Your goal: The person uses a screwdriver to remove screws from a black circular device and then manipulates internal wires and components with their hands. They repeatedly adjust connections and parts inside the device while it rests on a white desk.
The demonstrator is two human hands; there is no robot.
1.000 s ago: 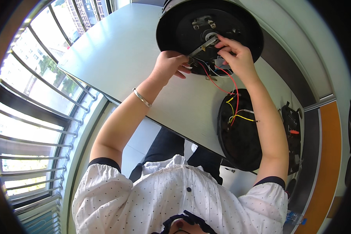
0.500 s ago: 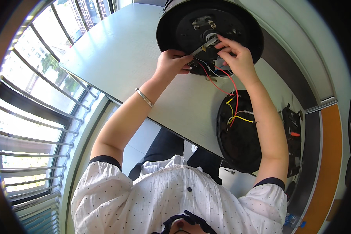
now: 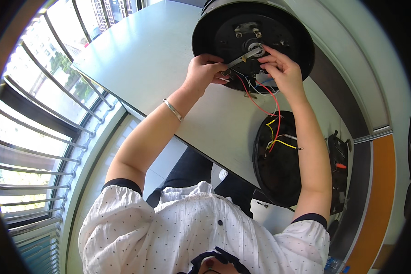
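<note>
A round black appliance base (image 3: 219,41), probably a cooker body on its side, faces me at the far end of the table. A flat silvery metal strip (image 3: 242,58) lies across its underside, reaching a pale ring-shaped fitting (image 3: 255,47) at the centre. My left hand (image 3: 206,73) pinches the strip's left end. At the fitting, my right hand (image 3: 282,71) has its fingers apart, the index fingertip touching the ring near the strip's other end. Red, white and blue wires (image 3: 270,91) hang below the hands toward a black round cover (image 3: 278,169) lying on the table.
The pale table (image 3: 146,59) spans the middle, its near edge before my legs. Yellow wires (image 3: 285,143) lie over the cover. An open black tool case (image 3: 338,155) with an orange-red item is at the right, beside my right forearm. Barred windows (image 3: 36,137) stand at the left.
The view has shifted slightly, so the base and both hands appear a little further right. Both hands keep nearly the same places on the strip and fitting.
</note>
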